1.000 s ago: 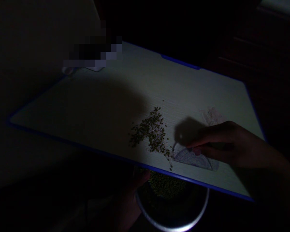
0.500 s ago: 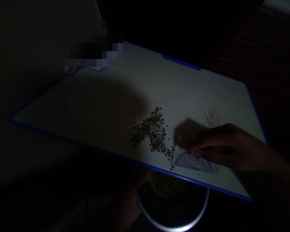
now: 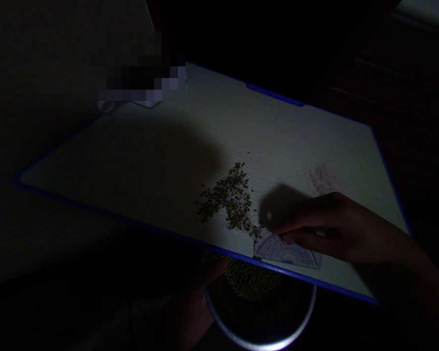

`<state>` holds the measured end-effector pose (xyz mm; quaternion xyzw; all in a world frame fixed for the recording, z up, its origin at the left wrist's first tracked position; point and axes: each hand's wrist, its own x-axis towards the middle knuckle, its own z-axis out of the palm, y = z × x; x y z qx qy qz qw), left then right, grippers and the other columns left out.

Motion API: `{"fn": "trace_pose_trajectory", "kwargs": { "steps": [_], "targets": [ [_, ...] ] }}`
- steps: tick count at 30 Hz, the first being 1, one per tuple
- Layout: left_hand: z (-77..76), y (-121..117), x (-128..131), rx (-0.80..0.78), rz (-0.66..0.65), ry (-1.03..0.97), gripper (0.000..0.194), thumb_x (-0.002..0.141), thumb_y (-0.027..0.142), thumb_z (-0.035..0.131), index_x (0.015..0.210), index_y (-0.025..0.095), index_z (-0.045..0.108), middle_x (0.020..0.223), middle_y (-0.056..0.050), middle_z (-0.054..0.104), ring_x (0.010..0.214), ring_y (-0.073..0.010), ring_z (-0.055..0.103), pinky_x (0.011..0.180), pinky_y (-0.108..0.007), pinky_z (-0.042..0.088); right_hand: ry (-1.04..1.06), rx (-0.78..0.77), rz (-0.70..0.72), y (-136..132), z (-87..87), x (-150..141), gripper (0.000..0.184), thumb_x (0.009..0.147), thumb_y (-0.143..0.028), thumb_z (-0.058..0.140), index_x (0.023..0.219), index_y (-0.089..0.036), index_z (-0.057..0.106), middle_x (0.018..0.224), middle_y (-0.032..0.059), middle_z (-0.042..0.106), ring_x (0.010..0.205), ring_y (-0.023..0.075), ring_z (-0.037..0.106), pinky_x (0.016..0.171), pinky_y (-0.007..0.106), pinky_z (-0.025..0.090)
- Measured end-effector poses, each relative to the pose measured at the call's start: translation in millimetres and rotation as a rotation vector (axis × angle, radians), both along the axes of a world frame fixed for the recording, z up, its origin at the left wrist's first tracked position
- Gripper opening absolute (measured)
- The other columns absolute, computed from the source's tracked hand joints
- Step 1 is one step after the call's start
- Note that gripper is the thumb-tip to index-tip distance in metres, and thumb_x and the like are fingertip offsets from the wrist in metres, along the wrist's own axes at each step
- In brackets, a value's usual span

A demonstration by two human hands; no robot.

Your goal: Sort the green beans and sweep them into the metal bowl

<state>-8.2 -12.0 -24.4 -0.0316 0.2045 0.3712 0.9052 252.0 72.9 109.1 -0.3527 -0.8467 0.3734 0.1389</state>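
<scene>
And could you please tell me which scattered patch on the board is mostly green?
The green grains, to the left of the protractor; the other, a pale pinkish patch, lies just beyond the right hand.

seeds [image 3: 231, 187] on board [image 3: 296, 131] | protractor [image 3: 285, 252] right of seeds | bowl [image 3: 270, 347] under board's near edge

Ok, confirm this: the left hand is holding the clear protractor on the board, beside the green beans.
Wrong hand: the head view shows the right hand holding the clear protractor on the board, beside the green beans. The left hand holds the bowl.
</scene>
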Motion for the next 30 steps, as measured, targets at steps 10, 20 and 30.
{"fn": "trace_pose_trajectory", "kwargs": {
  "steps": [10,20,30],
  "targets": [
    [-10.4,-5.4,-2.9,-0.022,0.024,-0.036,0.029,0.098,0.030,0.059,0.119,0.031,0.079,0.122,0.000,0.081,0.126,-0.0249,0.068,0.124,-0.039,0.028,-0.004,-0.021,-0.006,-3.5,0.7,-3.2,0.022,0.100,-0.025,0.064,0.118,-0.022,0.076,0.103,0.0022,0.082,0.086,0.0118,0.078,0.076,0.022,0.057],
    [-3.5,-1.2,-5.1,0.018,-0.021,-0.023,0.029,0.098,0.034,0.059,0.116,0.031,0.081,0.114,0.000,0.084,0.128,-0.0253,0.067,0.125,-0.039,0.024,-0.098,0.016,-0.201,5.4,5.7,34.2,0.024,0.097,-0.038,0.067,0.116,-0.028,0.078,0.092,0.0011,0.083,0.074,0.0165,0.078,0.065,0.026,0.060],
    [0.3,-0.7,-1.9,0.021,0.016,-0.022,0.029,0.099,0.028,0.058,0.118,0.031,0.080,0.118,0.001,0.082,0.127,-0.0243,0.067,0.125,-0.039,0.026,-0.040,0.092,-0.104,3.3,1.4,6.3,0.023,0.099,-0.024,0.065,0.119,-0.021,0.076,0.101,0.0020,0.083,0.084,0.0113,0.078,0.074,0.019,0.057]
  ]
}}
